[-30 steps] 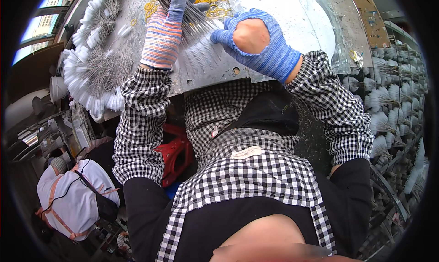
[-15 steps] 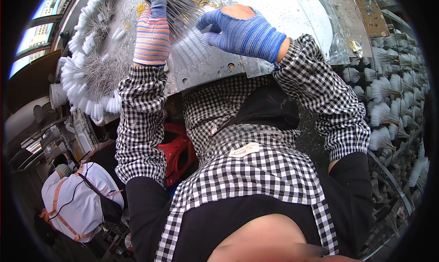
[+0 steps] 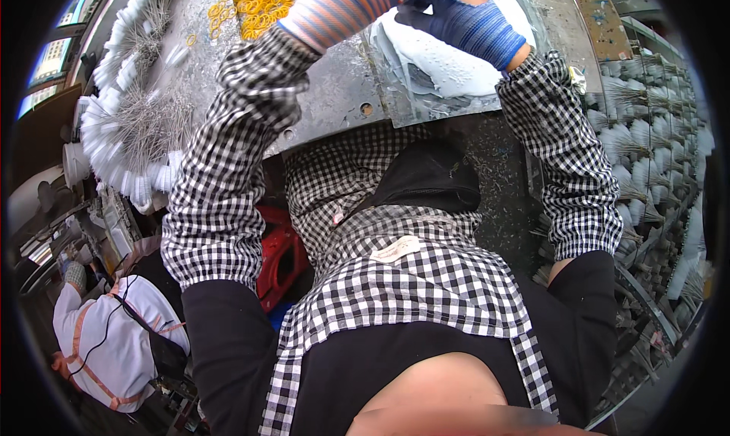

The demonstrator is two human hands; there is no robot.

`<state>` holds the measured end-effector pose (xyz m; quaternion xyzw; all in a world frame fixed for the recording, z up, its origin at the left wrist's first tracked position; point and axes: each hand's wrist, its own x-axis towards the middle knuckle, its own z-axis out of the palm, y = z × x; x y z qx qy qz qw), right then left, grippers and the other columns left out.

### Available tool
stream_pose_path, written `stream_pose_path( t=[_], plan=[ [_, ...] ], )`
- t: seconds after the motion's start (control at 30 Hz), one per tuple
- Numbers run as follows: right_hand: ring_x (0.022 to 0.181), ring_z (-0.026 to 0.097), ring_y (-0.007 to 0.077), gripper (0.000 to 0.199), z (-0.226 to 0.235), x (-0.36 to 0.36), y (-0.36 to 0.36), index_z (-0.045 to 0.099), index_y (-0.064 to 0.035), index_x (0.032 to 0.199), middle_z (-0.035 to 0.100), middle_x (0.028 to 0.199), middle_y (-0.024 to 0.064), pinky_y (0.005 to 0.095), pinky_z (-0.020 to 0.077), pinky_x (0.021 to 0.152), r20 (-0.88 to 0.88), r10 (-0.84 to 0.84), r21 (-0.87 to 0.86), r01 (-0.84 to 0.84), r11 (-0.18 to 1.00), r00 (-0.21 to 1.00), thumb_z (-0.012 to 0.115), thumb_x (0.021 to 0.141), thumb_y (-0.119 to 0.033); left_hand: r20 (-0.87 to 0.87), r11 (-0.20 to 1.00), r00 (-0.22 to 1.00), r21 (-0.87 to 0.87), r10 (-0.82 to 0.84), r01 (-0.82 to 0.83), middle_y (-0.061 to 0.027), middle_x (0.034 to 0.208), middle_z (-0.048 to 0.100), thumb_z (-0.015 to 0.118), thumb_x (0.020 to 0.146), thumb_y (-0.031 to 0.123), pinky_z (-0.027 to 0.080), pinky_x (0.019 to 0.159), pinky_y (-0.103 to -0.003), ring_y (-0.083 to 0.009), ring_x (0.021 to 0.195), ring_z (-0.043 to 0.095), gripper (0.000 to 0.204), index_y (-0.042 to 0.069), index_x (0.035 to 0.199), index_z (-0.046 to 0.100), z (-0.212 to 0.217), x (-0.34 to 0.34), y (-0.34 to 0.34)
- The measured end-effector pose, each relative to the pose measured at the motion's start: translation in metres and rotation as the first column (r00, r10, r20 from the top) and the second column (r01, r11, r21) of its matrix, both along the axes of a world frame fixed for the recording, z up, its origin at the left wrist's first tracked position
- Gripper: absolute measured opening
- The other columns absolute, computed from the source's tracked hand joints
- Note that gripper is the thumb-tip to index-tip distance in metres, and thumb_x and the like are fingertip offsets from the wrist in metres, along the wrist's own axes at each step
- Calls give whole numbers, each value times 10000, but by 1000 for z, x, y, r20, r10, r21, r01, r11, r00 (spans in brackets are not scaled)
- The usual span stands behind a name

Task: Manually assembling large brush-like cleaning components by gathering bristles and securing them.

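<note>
My left hand (image 3: 338, 11), in an orange-and-blue striped glove, reaches across to the right at the top edge. It meets my right hand (image 3: 475, 29), in a blue striped glove with part of the back of the hand bare. Both hands look closed, fingers bent toward each other. What they hold is hidden by the gloves and the picture's edge. Below them lies a white, wet-looking mass (image 3: 456, 71) on a clear plastic sheet. Left of my left hand is a heap of yellow rubber bands (image 3: 262, 6).
Wire-stemmed brushes with white bristles (image 3: 122, 124) lie in an arc along the left of the metal worktable (image 3: 327, 93). More brushes (image 3: 646, 147) stand stacked at the right. A red stool (image 3: 281, 257) is under the table. Another person (image 3: 122, 337) works at lower left.
My left hand has moved right, to my right hand. The bundle of wire-stemmed brushes it held no longer shows. My right hand has shifted right and up; more rubber bands and white mass are uncovered.
</note>
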<state>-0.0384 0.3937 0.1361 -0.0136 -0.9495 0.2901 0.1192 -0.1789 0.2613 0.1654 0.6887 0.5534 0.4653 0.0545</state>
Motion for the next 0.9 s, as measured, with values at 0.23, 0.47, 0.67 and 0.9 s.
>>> stream_pose_path(
  t=[0.23,0.47,0.67,0.9],
  plan=[
    [1000,678,279,333,-63,0,29,687,-142,1152,703,1107,113,392,552,845,-3,-129,46,129,991,992,671,934,-392,-690,984,707,55,158,-167,-48,923,618,759,725,203,496,831,-401,-264,956,609,290,177,984,630,-8,17,27],
    [996,696,255,314,-99,5,41,697,-116,1151,726,1072,113,372,561,870,7,-95,40,95,995,995,686,924,-332,-683,992,720,60,120,-109,-63,947,617,713,752,149,494,841,-399,-276,964,609,238,161,970,618,-29,17,32],
    [881,734,240,238,-104,0,45,737,-130,1093,763,968,72,337,588,798,-51,-53,130,59,990,997,674,950,-308,-659,995,746,45,100,-93,-70,958,616,689,766,133,498,848,-402,-281,968,610,214,151,966,616,-30,11,35],
    [843,714,327,311,-98,-13,40,711,-151,1056,737,926,127,438,572,758,-33,-80,173,85,981,996,658,930,-431,-697,963,717,-202,-13,-179,-113,1106,678,700,906,274,576,873,-372,-312,1050,674,361,105,1213,613,-25,1,30]
  ],
)
